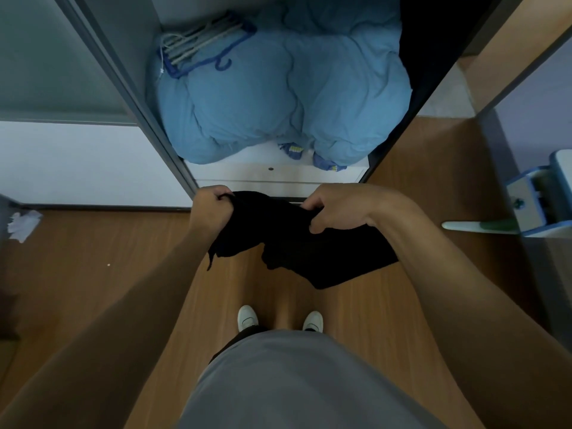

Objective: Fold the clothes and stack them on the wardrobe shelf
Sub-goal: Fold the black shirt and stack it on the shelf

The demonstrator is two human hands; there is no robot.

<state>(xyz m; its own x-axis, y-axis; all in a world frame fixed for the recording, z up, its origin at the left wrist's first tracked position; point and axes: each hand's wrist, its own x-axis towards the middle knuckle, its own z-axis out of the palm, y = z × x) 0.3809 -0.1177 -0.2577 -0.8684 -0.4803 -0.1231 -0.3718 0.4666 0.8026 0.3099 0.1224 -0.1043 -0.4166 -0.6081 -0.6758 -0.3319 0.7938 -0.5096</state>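
A black garment (303,252) is held up in both hands in front of the open wardrobe. The left hand (212,210) is clenched round the garment's upper left corner, with cloth bunched inside the fist. The right hand (335,212) is curled over the upper edge on the other side, fingers tucked into the fabric and thumb pressed against it below. Between the two grips the top edge is drawn across in a shallow sag. Below the left fist a short flap is seen hanging, ending in a narrow tail. Below and to the right of the right hand the bulk of the cloth is spread out, its lower corner lying furthest from the grip. The garment is kept off the wooden floor (123,258), above the white shoes (247,317). Just beyond the knuckles the white wardrobe shelf (272,174) is seen, its front edge close to both hands. Whether the cloth touches it cannot be told. Further back on that shelf a bulky blue quilt (284,97) is piled, and a bundle of hangers (198,44) is laid on its far left.
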